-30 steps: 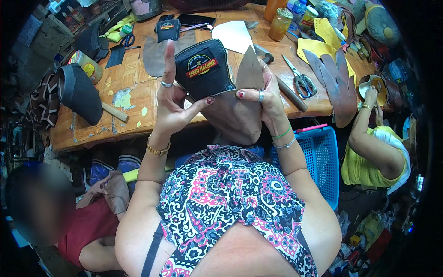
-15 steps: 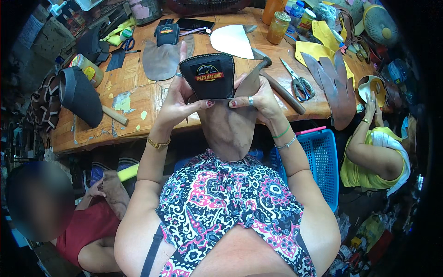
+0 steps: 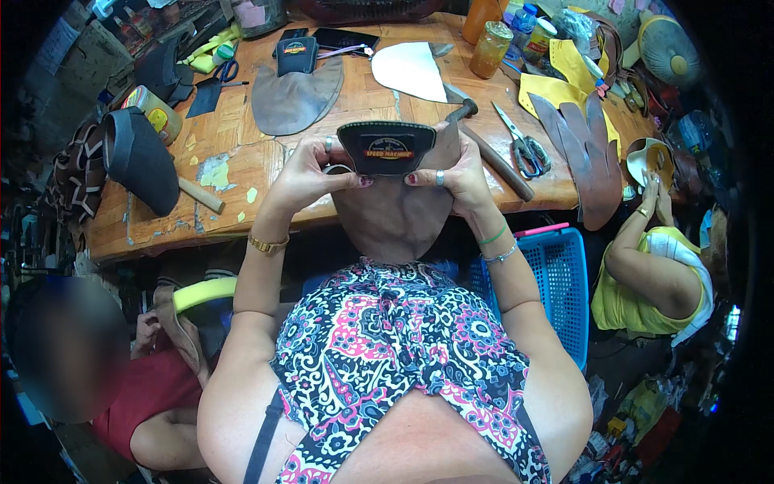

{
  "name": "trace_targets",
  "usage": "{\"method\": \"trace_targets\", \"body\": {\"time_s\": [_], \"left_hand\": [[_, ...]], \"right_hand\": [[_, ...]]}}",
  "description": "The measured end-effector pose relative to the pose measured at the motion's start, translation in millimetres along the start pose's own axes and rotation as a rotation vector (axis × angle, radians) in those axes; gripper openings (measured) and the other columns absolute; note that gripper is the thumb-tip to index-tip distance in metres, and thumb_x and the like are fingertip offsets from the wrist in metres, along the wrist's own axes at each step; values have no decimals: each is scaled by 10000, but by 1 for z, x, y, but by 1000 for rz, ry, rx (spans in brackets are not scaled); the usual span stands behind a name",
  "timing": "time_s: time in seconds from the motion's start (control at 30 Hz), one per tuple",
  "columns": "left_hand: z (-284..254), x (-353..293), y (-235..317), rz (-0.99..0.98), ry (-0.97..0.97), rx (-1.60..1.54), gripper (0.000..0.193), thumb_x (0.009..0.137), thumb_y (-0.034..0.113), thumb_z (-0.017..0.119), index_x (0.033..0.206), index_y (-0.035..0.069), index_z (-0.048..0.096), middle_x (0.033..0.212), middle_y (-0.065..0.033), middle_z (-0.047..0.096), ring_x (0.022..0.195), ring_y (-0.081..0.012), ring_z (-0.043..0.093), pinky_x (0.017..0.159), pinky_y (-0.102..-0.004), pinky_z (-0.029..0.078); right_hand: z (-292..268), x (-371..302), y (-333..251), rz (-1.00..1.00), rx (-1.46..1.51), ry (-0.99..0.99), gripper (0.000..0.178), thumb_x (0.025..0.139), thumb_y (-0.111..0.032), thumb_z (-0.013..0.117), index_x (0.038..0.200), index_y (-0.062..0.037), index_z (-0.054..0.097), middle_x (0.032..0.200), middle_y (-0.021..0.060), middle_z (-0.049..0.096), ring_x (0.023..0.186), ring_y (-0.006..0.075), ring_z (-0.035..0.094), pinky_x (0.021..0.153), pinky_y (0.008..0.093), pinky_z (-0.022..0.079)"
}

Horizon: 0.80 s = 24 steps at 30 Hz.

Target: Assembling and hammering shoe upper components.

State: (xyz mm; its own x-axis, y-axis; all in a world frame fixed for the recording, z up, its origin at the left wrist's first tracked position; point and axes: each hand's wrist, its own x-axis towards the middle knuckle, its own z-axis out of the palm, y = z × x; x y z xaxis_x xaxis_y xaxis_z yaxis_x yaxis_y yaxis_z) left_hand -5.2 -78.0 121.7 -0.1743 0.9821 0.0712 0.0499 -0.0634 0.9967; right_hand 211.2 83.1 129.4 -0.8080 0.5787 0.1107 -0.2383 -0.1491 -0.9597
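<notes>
Black shoe-tongue patch (image 3: 387,148) w/ stitched edge & label, on brown leather (image 3: 395,218), fingers of both hands (image 3: 310,173) (image 3: 455,173) clamped on it.

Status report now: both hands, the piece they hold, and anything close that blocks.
Left hand and right hand both grip the brown leather piece, black patch on top. Held above wooden table edge. Hammer beside right hand, not blocking.
</notes>
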Motion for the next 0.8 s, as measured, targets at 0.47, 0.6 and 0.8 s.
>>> {"method": "trace_targets", "body": {"time_s": [0.47, 0.6, 0.8], "left_hand": [[-11, 15, 42, 806, 137, 980, 249, 772, 33, 758, 995, 142, 755, 869, -7, 755, 723, -166, 682, 1062, -393, 412], [-5, 14, -3, 910, 212, 1229, 163, 833, 43, 746, 957, 146, 726, 885, 17, 764, 826, -127, 726, 1082, -445, 415], [25, -10, -82, 754, 143, 1307, 196, 858, 75, 674, 1043, 121, 716, 1036, 2, 760, 1008, -138, 713, 1156, -478, 376]], "right_hand": [[-10, 33, -28, -1050, -1020, -321, 263, 796, 128, 692, 1024, 1, 661, 1011, 144, 734, 921, 316, 744, 883, 405, 608], [-33, 43, 2, -1252, -1286, -398, 265, 808, -74, 662, 1070, -37, 643, 975, 102, 691, 936, 276, 701, 762, 389, 595], [-45, 0, 59, -989, -1427, -511, 261, 833, -134, 631, 1079, -50, 615, 1015, 69, 665, 993, 249, 666, 841, 362, 565]]}}
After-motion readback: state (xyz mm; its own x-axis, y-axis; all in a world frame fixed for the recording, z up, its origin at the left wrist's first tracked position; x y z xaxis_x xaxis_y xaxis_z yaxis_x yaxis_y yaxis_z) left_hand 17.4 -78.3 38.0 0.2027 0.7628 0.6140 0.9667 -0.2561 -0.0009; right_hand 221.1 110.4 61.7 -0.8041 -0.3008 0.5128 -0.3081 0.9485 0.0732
